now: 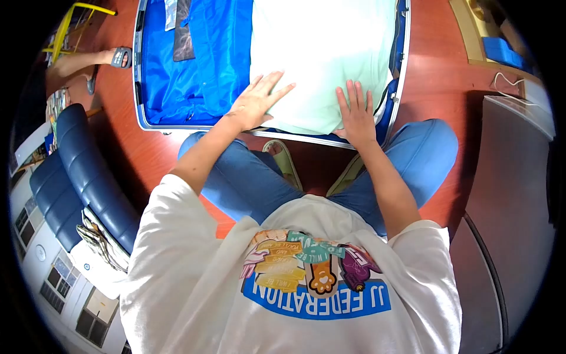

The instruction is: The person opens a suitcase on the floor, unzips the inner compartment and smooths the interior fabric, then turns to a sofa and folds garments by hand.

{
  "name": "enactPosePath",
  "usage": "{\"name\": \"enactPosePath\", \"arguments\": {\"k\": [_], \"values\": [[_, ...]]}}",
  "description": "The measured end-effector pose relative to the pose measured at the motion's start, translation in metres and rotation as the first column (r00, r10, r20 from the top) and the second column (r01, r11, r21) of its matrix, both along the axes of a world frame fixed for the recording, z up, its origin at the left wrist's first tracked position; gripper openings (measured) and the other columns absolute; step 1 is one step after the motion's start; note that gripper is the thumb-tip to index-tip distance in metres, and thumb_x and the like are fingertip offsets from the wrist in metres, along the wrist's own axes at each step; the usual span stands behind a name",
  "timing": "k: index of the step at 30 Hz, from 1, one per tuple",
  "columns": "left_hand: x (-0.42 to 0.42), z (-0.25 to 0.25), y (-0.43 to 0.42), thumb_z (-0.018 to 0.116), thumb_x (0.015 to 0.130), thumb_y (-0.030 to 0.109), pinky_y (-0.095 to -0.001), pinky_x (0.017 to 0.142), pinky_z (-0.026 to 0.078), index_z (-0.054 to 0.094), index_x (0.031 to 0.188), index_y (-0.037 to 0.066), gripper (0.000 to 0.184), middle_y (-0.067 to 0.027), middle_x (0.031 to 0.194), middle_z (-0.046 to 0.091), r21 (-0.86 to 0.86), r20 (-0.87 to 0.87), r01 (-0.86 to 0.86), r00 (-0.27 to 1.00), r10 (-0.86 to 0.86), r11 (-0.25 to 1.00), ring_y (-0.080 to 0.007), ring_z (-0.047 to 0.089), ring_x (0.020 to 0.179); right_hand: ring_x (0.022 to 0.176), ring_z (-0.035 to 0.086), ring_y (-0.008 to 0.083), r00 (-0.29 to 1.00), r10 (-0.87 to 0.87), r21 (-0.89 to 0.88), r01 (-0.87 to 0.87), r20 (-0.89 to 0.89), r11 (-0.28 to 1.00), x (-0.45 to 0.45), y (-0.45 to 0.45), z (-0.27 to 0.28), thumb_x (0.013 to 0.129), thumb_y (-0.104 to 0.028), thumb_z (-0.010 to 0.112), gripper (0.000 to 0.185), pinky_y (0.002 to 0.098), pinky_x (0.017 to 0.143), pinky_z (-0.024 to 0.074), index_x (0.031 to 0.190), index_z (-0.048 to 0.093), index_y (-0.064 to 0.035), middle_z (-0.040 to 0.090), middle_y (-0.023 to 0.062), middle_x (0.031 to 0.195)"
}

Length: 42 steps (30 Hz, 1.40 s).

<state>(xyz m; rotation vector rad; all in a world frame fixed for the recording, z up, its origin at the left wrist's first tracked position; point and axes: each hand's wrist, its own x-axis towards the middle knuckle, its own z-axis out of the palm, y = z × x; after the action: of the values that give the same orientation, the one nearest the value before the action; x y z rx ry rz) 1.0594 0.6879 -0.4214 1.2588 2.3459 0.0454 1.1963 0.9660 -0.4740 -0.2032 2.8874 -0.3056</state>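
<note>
Left hand (250, 108) and right hand (358, 123) on pale cloth (321, 71) (faintly green), inside blue-lined suitcase (137, 88), fingers (352, 94) spread, released

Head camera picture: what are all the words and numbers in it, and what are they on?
"FEDERATION", on the blue band of the white shirt; letters before it unclear.
"I WILL BE", on the teal patch; other letters there unclear.
Too small or blurred: lettering on the yellow patch, purple patch and grey sandal.
No readable numbers.
</note>
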Motion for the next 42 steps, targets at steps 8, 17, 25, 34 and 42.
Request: {"name": "enactPosePath", "arguments": {"k": [8, 17, 25, 34, 42], "values": [[0.083, -0.023, -0.025, 0.065, 0.084, 0.013, -0.0458, 0.08, 0.056, 0.065, 0.102, 0.005, 0.02, -0.0197, 0.12, 0.059, -0.473, -0.007, -0.381, 0.903, 0.429, 0.795, -0.0355, 0.067, 0.098, 0.149, 0.013, 0.0309, 1.0, -0.009, -0.049, 0.008, -0.028, 0.999, 0.0, 0.0, 0.002, 0.048, -0.043, 0.092, 0.135, 0.0526, 0.121, 0.0171, 0.155, 0.015, -0.018, 0.013, 0.0118, 0.161], [0.083, -0.023, -0.026, 0.061, 0.082, 0.006, -0.041, 0.075, 0.056, 0.064, 0.098, 0.009, 0.017, -0.011, 0.094, 0.067, -0.397, -0.059, -0.367, 0.925, 0.375, 0.841, -0.0295, 0.069, 0.089, 0.149, 0.015, 0.0298, 0.999, -0.028, -0.07, 0.026, -0.037, 0.997, 0.0, 0.001, 0.006, 0.047, -0.04, 0.094, 0.131, 0.0527, 0.121, 0.0165, 0.154, 0.022, -0.0183, 0.016, 0.011, 0.16], [0.12, -0.046, -0.014, 0.057, 0.09, 0.027, -0.043, 0.088, 0.051, 0.07, 0.095, 0.002, 0.029, -0.0167, 0.097, 0.071, -0.152, -0.09, -0.412, 0.911, 0.402, 0.899, -0.0312, 0.067, 0.095, 0.149, 0.016, 0.0303, 0.998, -0.022, -0.083, 0.018, -0.054, 0.996, 0.0, 0.0, 0.005, 0.047, -0.041, 0.094, 0.133, 0.0533, 0.121, 0.0159, 0.154, 0.019, -0.0174, 0.016, 0.0119, 0.161], [0.089, -0.055, 0.008, 0.032, 0.096, 0.038, -0.0442, 0.097, 0.048, 0.072, 0.099, -0.004, 0.058, -0.0242, 0.106, 0.07, -0.567, 0.185, -0.383, 0.803, 0.566, 0.729, -0.0382, 0.065, 0.105, 0.15, 0.012, 0.0297, 1.0, -0.017, -0.071, 0.015, -0.017, 0.997, -0.002, 0.0, 0.003, 0.048, -0.041, 0.094, 0.134, 0.0537, 0.121, 0.0148, 0.155, 0.017, -0.0177, 0.013, 0.0118, 0.162], [0.121, -0.02, 0.018, 0.056, 0.09, 0.029, -0.0427, 0.092, 0.048, 0.072, 0.09, 0.002, 0.031, -0.0191, 0.094, 0.07, -0.435, -0.178, -0.399, 0.917, 0.357, 0.807, -0.0337, 0.065, 0.095, 0.15, 0.012, 0.0301, 1.0, -0.017, -0.079, 0.017, -0.004, 0.997, -0.002, 0.002, 0.0, 0.049, -0.042, 0.093, 0.133, 0.0542, 0.121, 0.0145, 0.155, 0.016, -0.0183, 0.012, 0.0118, 0.162]]}}
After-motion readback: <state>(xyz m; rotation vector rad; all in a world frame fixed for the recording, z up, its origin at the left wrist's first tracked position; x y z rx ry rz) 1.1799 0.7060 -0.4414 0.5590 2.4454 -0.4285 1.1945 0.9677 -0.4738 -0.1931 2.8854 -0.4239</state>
